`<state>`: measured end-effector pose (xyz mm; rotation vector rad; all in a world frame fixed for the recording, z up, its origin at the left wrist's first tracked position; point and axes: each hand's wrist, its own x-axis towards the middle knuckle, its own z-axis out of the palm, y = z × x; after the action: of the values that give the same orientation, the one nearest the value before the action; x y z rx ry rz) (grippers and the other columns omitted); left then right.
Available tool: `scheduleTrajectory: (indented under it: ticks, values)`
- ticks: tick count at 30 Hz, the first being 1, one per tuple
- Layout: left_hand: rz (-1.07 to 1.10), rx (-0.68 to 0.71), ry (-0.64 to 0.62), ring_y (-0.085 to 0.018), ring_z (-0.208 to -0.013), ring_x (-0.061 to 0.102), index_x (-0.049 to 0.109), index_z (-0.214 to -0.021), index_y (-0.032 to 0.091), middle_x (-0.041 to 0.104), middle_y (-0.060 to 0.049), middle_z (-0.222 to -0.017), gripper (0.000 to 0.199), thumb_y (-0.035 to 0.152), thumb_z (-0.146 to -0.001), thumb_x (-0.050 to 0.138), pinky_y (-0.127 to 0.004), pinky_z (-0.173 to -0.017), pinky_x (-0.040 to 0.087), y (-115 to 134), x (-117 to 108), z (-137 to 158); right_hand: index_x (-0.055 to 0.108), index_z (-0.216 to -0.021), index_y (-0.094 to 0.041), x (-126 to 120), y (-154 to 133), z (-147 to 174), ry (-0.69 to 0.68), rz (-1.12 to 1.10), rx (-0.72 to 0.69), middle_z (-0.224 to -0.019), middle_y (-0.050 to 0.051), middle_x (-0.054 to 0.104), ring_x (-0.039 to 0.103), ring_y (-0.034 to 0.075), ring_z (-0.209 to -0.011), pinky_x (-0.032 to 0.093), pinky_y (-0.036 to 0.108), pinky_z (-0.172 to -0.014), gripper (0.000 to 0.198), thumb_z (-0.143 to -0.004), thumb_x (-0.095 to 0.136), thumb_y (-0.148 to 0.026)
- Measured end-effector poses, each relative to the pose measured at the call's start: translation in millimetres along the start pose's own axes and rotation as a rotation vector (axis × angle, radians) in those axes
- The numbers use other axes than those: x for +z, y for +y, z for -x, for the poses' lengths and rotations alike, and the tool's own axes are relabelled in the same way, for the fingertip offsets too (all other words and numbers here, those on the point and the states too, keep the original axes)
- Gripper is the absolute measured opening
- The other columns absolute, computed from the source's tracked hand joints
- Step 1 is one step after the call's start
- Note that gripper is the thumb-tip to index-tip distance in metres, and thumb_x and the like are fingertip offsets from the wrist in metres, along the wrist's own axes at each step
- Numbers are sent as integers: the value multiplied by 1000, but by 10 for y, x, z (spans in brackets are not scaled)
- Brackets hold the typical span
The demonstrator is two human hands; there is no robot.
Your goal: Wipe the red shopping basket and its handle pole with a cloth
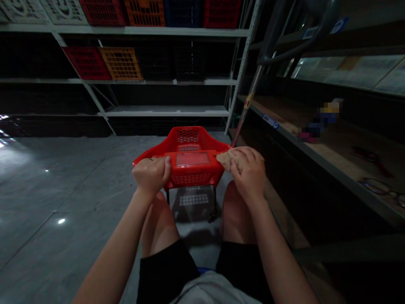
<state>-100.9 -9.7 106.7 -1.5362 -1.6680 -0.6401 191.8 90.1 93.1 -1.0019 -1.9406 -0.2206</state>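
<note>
A small red shopping cart [190,180] with a latticed basket stands between my knees. Around the left end of its handle, my left hand [149,174] is closed, thumb lying along the top. My right hand [251,172] is closed on a crumpled beige cloth [225,159], pressed against the handle's right end. A pale rectangular panel [193,159] sits in the middle of the handle, between both hands. The cart's basket shows no contents from here, and part of its right side is hidden by the cloth and my right hand.
Ahead, a white metal rack [167,113] carries red, orange and dark crates [122,63]. Close on my right is a wooden shelf [284,112] with glasses [379,185] and a blurred-out item. A metal pole [249,95] rises beside it. Grey floor [79,181] extends left.
</note>
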Motion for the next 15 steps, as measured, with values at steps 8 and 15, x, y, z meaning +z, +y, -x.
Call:
scheduleTrajectory:
  ticks: [8,15]
  values:
    - [-38,-34,100,-18,-49,53,63,-57,19,65,-8,-54,46,26,-98,43,-34,-58,29,492,97,-137,68,-124,-19,383,-440,-246,-7,-81,68,-126,11,69,53,30,-128,39,50,-109,35,-100,45,-29]
    - [-41,21,110,-18,-50,53,64,-61,19,65,-6,-55,41,25,-96,45,-34,-59,32,573,157,-207,65,-129,-21,545,-818,-327,-102,-226,-177,-133,6,69,54,24,-134,38,42,-112,34,-100,48,-29]
